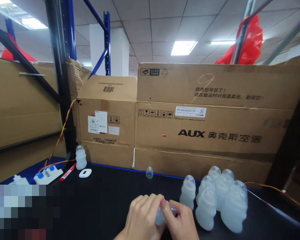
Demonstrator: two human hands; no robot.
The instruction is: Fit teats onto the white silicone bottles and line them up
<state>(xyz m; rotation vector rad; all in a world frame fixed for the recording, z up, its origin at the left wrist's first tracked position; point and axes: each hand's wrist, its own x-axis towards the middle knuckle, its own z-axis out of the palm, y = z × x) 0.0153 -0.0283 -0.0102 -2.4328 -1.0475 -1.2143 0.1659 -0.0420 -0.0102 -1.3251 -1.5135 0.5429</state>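
Note:
Both my hands meet low in the middle of the black table [107,200]. My left hand [141,216] and my right hand [181,221] close together around one small translucent white bottle [162,213], which is mostly hidden by my fingers. Just to the right stands a cluster of several matching translucent bottles with clear domed caps [217,200], upright and touching each other. A loose clear cap [149,172] sits alone farther back on the table.
Large cardboard boxes [210,126] wall off the back of the table. At the back left stand a single bottle [80,157], a white oval piece [85,173], a red marker [68,172] and white-blue parts [46,173]. Blue rack posts [62,66] rise at the left.

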